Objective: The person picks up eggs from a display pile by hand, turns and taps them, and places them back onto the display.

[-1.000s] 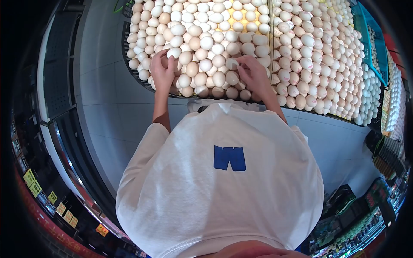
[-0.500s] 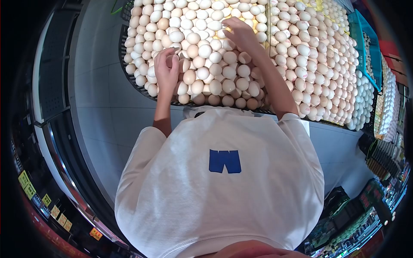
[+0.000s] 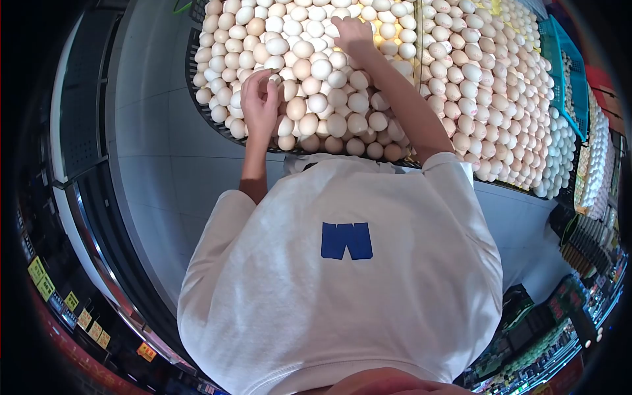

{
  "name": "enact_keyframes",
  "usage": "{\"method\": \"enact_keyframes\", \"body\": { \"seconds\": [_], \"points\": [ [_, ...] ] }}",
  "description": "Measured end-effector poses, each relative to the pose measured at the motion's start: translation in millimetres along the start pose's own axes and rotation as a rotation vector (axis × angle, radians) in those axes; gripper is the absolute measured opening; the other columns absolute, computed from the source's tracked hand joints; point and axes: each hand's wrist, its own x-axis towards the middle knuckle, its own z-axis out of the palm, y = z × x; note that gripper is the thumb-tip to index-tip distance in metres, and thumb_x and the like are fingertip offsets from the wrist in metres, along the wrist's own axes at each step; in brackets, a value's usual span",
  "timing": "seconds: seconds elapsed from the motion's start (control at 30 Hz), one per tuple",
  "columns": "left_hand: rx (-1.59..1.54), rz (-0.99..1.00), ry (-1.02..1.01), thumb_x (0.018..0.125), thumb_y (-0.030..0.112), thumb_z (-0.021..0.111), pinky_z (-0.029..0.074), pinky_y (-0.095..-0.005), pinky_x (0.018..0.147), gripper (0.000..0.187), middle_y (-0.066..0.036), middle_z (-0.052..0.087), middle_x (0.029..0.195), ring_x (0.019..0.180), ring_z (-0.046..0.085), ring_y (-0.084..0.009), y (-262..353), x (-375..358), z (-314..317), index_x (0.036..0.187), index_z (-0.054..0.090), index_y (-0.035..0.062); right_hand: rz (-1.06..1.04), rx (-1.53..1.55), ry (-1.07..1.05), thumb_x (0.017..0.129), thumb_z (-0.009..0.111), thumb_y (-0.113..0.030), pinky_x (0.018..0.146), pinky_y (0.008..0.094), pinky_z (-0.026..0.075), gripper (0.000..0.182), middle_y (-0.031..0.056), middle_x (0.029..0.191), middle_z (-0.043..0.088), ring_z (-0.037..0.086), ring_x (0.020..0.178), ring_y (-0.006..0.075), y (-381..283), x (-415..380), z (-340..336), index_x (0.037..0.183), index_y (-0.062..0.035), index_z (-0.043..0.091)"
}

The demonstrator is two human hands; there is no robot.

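A wide heap of white and light-brown eggs (image 3: pixel 299 108) fills a black basket (image 3: pixel 209 117) in front of me. My left hand (image 3: pixel 259 102) is at the left part of the heap, its thumb and fingers curled around an egg (image 3: pixel 274 78). A small dark bit shows by those fingertips; I cannot make out what it is. Farther out, my right hand (image 3: pixel 353 34) reaches over the heap with its fingers bent down among the eggs. Whatever lies under that palm is hidden.
Right of a thin divider (image 3: pixel 419 46) lie rows of stamped eggs (image 3: pixel 490 99). Beyond them are bluish eggs (image 3: pixel 558 155) and a teal crate (image 3: pixel 553 59). Grey tiled floor (image 3: pixel 148 131) runs along the left, beside a dark shelf unit (image 3: pixel 82 99).
My right hand has shifted slightly left and its fingers have curled in. The thumb and fingers of my left hand have closed nearer together. The view has moved slightly.
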Motion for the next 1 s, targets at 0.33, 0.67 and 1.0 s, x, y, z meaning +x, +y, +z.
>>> {"method": "enact_keyframes", "body": {
  "seconds": [0.33, 0.67, 1.0],
  "points": [
    [0.011, -0.027, -0.008, 0.090, 0.008, 0.061, 0.050, -0.0368, 0.085, 0.019, -0.013, 0.065, 0.106, 0.096, 0.062, -0.0265, 2.0, -3.5, -4.5, 0.107, 0.065, 0.0003, 0.163, 0.621, -0.021, 0.078, 0.077, -0.030, 0.076, 0.0396, 0.051, 0.051, 0.0095, 0.095, 0.068, 0.066, 0.088, 0.0237, 10.5, -17.5, -35.1, 0.122, -0.0122, 0.058],
    [-0.059, -0.064, -0.083, 0.089, 0.008, 0.067, 0.052, -0.0311, 0.085, 0.026, -0.010, 0.066, 0.104, 0.094, 0.064, -0.0190, -6.9, -18.5, 1.6, 0.113, 0.063, 0.0005, 0.331, 1.556, -0.145, 0.085, 0.076, -0.022, 0.074, 0.0245, 0.056, 0.054, 0.0134, 0.097, 0.068, 0.069, 0.083, 0.0166, -46.9, -109.9, -73.3, 0.122, 0.0079, 0.051],
    [0.193, 0.233, -0.211, 0.068, 0.017, 0.084, 0.049, -0.0407, 0.087, 0.051, -0.011, 0.064, 0.107, 0.097, 0.061, -0.0294, 30.4, -26.5, 12.5, 0.112, 0.062, 0.0060, 0.327, 1.104, -0.044, 0.083, 0.069, -0.038, 0.059, 0.0385, 0.049, 0.047, 0.0117, 0.068, 0.062, 0.065, 0.063, 0.0230, -101.8, -125.4, -44.0, 0.105, -0.0009, 0.052]
  ]
}}
